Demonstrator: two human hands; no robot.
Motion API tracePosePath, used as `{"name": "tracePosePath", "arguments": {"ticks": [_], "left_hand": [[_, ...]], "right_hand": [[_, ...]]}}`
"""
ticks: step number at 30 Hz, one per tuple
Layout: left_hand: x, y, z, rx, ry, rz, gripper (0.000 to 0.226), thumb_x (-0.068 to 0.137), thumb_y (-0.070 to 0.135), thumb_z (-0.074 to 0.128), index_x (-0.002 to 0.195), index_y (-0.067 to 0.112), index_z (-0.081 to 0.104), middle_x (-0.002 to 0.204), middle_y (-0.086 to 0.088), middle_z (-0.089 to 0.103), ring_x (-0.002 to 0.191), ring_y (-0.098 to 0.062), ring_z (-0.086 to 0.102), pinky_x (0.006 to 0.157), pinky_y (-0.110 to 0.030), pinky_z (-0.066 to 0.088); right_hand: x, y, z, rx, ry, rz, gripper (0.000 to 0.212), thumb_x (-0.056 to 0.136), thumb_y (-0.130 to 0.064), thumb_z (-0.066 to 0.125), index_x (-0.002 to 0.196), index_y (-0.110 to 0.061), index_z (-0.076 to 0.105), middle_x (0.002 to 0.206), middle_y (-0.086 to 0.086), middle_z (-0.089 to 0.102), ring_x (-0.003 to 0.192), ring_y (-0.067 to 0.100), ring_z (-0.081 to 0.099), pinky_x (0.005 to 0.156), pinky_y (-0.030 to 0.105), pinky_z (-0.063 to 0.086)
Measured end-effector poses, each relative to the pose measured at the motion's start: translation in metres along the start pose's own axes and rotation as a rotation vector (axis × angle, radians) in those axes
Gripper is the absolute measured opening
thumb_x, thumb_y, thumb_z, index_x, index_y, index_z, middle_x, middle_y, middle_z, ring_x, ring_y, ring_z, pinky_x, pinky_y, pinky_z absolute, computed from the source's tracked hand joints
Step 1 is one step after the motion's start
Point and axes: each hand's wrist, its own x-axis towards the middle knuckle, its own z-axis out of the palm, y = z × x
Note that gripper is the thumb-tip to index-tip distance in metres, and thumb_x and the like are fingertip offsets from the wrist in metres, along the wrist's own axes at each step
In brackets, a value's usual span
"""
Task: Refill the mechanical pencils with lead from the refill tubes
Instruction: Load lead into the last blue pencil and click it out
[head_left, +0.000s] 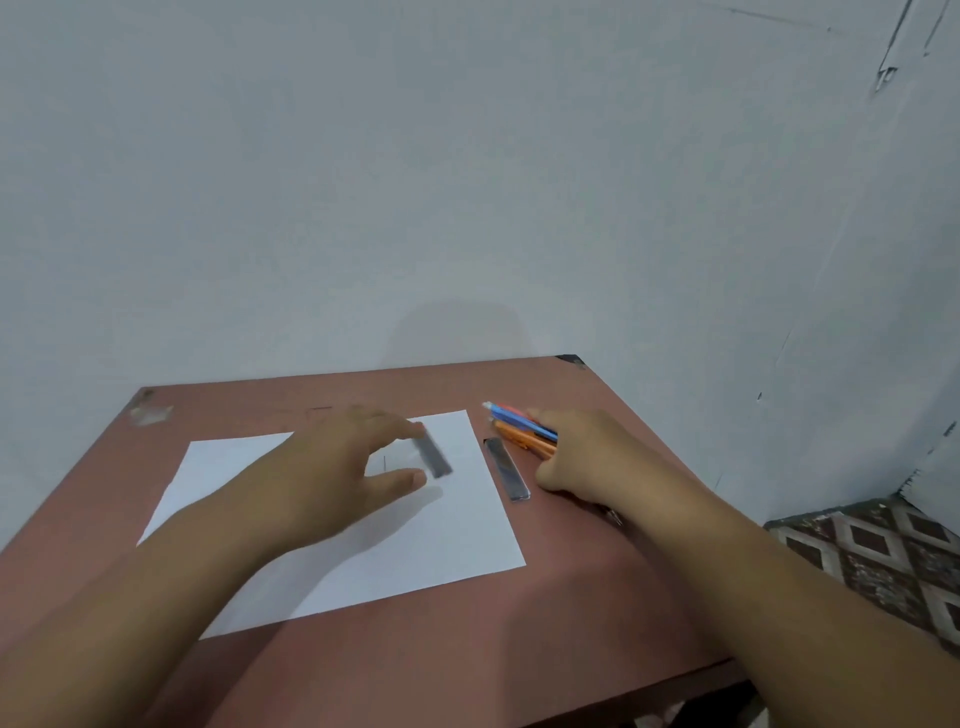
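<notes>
Paper (332, 525), one white sheet, is lying on the reddish-brown counter (519, 649), which is standing against a pale grey wall (467, 182). In the head view, the left hand (332, 467) is reaching over the sheet with its fingers spread and its thumb stretched out toward a grey refill tube (434, 456); the tube is showing between fingertips and thumb, but motion blur is smearing it, so whether the fingers are pinching it or only hovering next to it cannot be told. A short dark stroke is showing on the sheet just below the fingers. A second refill tube (506, 469), flat and grey with a dark cap at its far end, is lying on the counter just off the sheet's right edge, running lengthwise away from the person. Any label or writing on either tube is too blurred to read. The right hand (587, 452) is resting on the counter beside that tube, its fingers curling around a bundle of mechanical pencils (522, 423), blue ones lying over orange ones, their far ends sticking out to the left of the knuckles. No brand is legible on the pencils. A patterned floor (872, 556) of dark diamond tiles is showing past the counter's right edge.
</notes>
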Motion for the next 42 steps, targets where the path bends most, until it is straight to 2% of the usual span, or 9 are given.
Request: {"name": "tracePosePath", "arguments": {"ticks": [7, 10, 13, 20, 24, 26, 32, 35, 42], "left_hand": [[-0.017, -0.012, -0.007, -0.015, 0.028, -0.026, 0.042, 0.087, 0.061, 0.059, 0.127, 0.048, 0.056, 0.129, 0.029, 0.049, 0.118, 0.009, 0.046, 0.099, -0.022, 0.043], [-0.023, -0.018, -0.006, 0.020, 0.010, -0.033, 0.045, 0.087, 0.064, 0.057, 0.130, 0.051, 0.053, 0.137, 0.033, 0.042, 0.125, 0.007, 0.044, 0.100, -0.022, 0.044], [-0.030, -0.019, -0.005, 0.070, -0.002, -0.014, 0.046, 0.089, 0.063, 0.057, 0.133, 0.050, 0.053, 0.133, 0.037, 0.038, 0.130, 0.005, 0.039, 0.098, -0.017, 0.037], [-0.050, -0.035, -0.017, 0.142, -0.026, -0.058, 0.075, 0.075, 0.086, 0.033, 0.137, 0.047, 0.050, 0.141, 0.030, 0.045, 0.135, 0.004, 0.036, 0.105, -0.015, 0.031], [-0.068, -0.056, -0.024, 0.175, -0.027, -0.126, 0.085, 0.071, 0.092, 0.021, 0.140, 0.050, 0.046, 0.143, 0.032, 0.043, 0.134, 0.008, 0.033, 0.106, -0.019, 0.036], [-0.077, -0.066, -0.027, 0.184, -0.022, -0.132, 0.094, 0.068, 0.096, 0.013, 0.140, 0.048, 0.048, 0.142, 0.031, 0.044, 0.132, 0.007, 0.036, 0.103, -0.016, 0.034], [-0.094, -0.089, -0.032, 0.174, -0.055, -0.220, 0.099, 0.066, 0.099, 0.011, 0.140, 0.046, 0.048, 0.145, 0.029, 0.044, 0.134, 0.006, 0.035, 0.110, -0.018, 0.030], [-0.097, -0.091, -0.031, 0.179, -0.085, -0.227, 0.076, 0.079, 0.087, 0.034, 0.140, 0.044, 0.050, 0.147, 0.027, 0.042, 0.136, 0.003, 0.034, 0.110, -0.018, 0.028], [-0.101, -0.084, -0.027, 0.171, -0.046, -0.197, 0.070, 0.076, 0.090, 0.034, 0.127, 0.049, 0.057, 0.120, 0.031, 0.051, 0.113, 0.005, 0.045, 0.099, -0.023, 0.043]], "right_hand": [[-0.005, -0.016, 0.004, 0.048, 0.028, -0.060, 0.074, 0.078, -0.014, 0.066, 0.145, -0.040, 0.051, 0.115, -0.011, 0.063, 0.082, 0.008, 0.057, 0.060, 0.018, 0.045], [-0.012, -0.030, 0.006, 0.064, 0.063, -0.121, 0.067, 0.079, -0.012, 0.069, 0.139, -0.039, 0.055, 0.124, -0.006, 0.066, 0.096, 0.019, 0.064, 0.079, 0.032, 0.058], [-0.018, -0.049, 0.009, 0.051, 0.076, -0.190, 0.069, 0.084, -0.013, 0.064, 0.145, -0.041, 0.050, 0.129, -0.007, 0.064, 0.103, 0.016, 0.061, 0.088, 0.030, 0.055], [-0.023, -0.097, 0.038, 0.048, 0.054, -0.276, 0.065, 0.082, -0.016, 0.059, 0.141, -0.043, 0.050, 0.113, -0.008, 0.065, 0.092, 0.015, 0.056, 0.082, 0.030, 0.055], [-0.024, -0.121, 0.049, 0.023, 0.003, -0.303, 0.052, 0.087, -0.019, 0.057, 0.134, -0.041, 0.053, 0.106, -0.009, 0.063, 0.080, 0.011, 0.055, 0.059, 0.019, 0.041], [-0.023, -0.134, 0.054, 0.081, -0.012, -0.298, 0.047, 0.086, -0.016, 0.058, 0.129, -0.034, 0.058, 0.110, -0.006, 0.065, 0.088, 0.017, 0.060, 0.067, 0.026, 0.050], [-0.010, -0.166, 0.077, 0.070, -0.051, -0.285, 0.043, 0.085, -0.018, 0.060, 0.127, -0.028, 0.059, 0.111, -0.002, 0.067, 0.093, 0.021, 0.059, 0.076, 0.029, 0.052], [-0.006, -0.169, 0.086, 0.011, -0.027, -0.265, 0.055, 0.088, -0.022, 0.057, 0.142, -0.031, 0.051, 0.126, -0.003, 0.065, 0.108, 0.021, 0.060, 0.091, 0.034, 0.053], [-0.005, -0.169, 0.098, -0.019, 0.030, -0.210, 0.048, 0.093, -0.032, 0.053, 0.141, -0.034, 0.048, 0.115, 0.003, 0.054, 0.098, 0.023, 0.059, 0.077, 0.033, 0.055]]}}
